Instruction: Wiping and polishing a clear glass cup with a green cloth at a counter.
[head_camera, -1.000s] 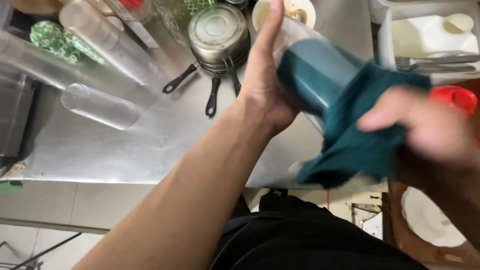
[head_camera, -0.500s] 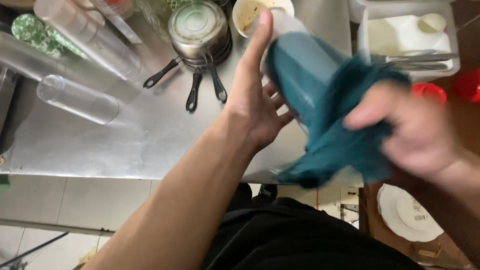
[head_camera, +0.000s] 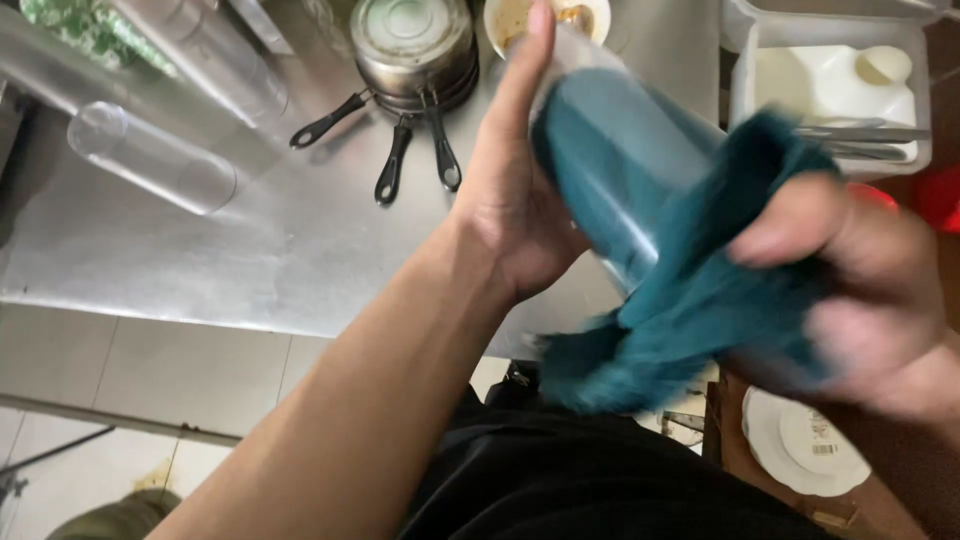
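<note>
the clear tumbler (head_camera: 610, 160) at upper centre looked smooth and see-through, glass or plastic, unclear which. the teal cloth (head_camera: 690, 320) stuffed inside it was soft, matt and fuzzy. the counter (head_camera: 250, 250) at left was brushed, dully shining metal. stacked small pans (head_camera: 412, 45) at top were glossy steel with matt black handles.
</note>
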